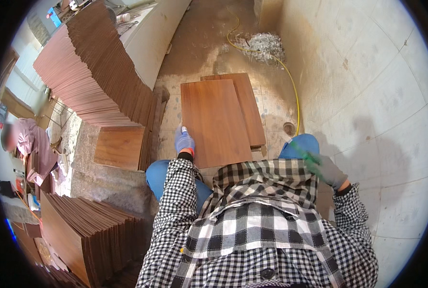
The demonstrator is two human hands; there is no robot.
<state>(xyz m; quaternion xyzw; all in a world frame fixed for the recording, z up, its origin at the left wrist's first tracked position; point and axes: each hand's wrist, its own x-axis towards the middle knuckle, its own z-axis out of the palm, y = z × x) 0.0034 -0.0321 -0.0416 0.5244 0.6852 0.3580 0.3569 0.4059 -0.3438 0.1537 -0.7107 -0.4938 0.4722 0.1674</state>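
Observation:
A brown wood-grain panel (214, 120) lies in front of me, on top of another panel (247, 105) that sticks out at its right and far edges. My left hand (184, 140), in a bluish-purple glove, is closed on the left edge of the upper panel, thumb uppermost. To the right of the panels, over my right knee, my right hand (330, 174) wears a grey glove and is closed round a slim green-handled tool (306, 154). Motion smears the tool, and its kind cannot be made out.
A tall leaning stack of panels (94, 62) stands at the far left. Another stack (98, 235) is nearer, bottom left. A yellow hose (294, 91) runs along the right wall (358, 72) past a pile of whitish scraps (262, 45). Another person (31, 144) is at far left.

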